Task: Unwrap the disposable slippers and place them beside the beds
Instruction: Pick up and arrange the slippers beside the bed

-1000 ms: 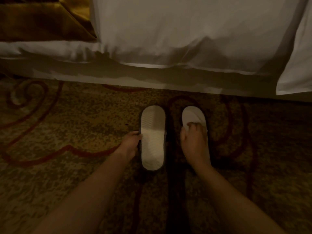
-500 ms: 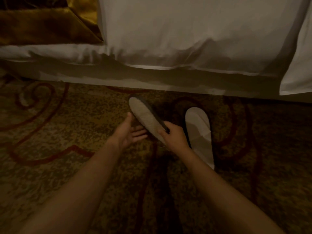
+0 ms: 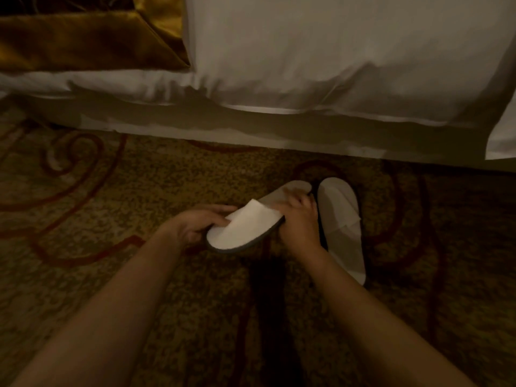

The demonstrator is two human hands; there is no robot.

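Two white disposable slippers sit just in front of the bed (image 3: 321,79). The right slipper (image 3: 342,219) lies flat on the carpet, upper side showing, toe toward the bed. The left slipper (image 3: 248,226) is lifted off the floor and held at a slant, its white upper facing me and its dark sole edge below. My left hand (image 3: 195,224) grips its toe end with fingers tucked into the opening. My right hand (image 3: 300,219) holds its middle, between the two slippers.
A white duvet hangs over the bed's side, above a pale bed skirt (image 3: 251,132). A gold fabric runner (image 3: 83,37) lies on the bed at top left. Patterned brown carpet (image 3: 111,191) with red swirls covers the floor.
The left slipper lay sole up on the carpet a second ago. Both hands have lifted it and turned it over, so its white upper now faces me. The right slipper stays put.
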